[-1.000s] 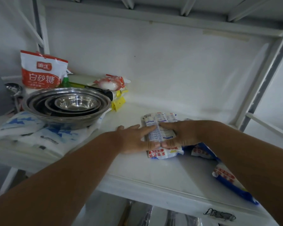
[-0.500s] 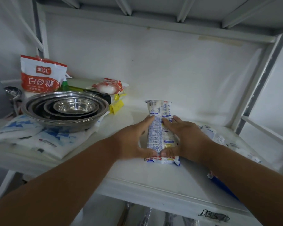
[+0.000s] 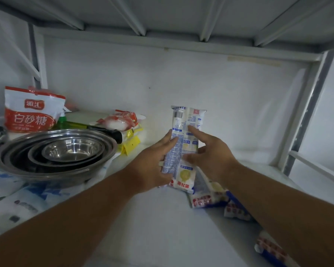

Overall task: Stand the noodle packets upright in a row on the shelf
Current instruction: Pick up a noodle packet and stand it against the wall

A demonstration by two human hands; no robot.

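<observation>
The long white-and-blue plastic noodle packet (image 3: 185, 143) stands on end near the middle of the white metal shelf (image 3: 162, 218), its printed back facing the camera and its top leaning slightly toward the rear wall. The left hand (image 3: 152, 166) grips the packet's left edge, thumb at the lower front and fingers up the side. The right hand (image 3: 210, 157) is partly open, with its forefinger on the upper front face and its thumb against the right edge. Whether the packet's base sits flat on the shelf cannot be told, since the hands cover part of it.

To finish this step well, settle the base squarely on the shelf before letting go. Ease the pressure of one hand at a time and check that the packet holds its stance; a soft, narrow packet of this kind probably tips easily. If it leans, rest it against the rear wall.

More white, red and blue flat noodle packets (image 3: 208, 197) lie just to the right, under the right forearm. Leave space on that side for the row, well clear of the nested stainless steel bowls (image 3: 56, 153) on the left.
</observation>
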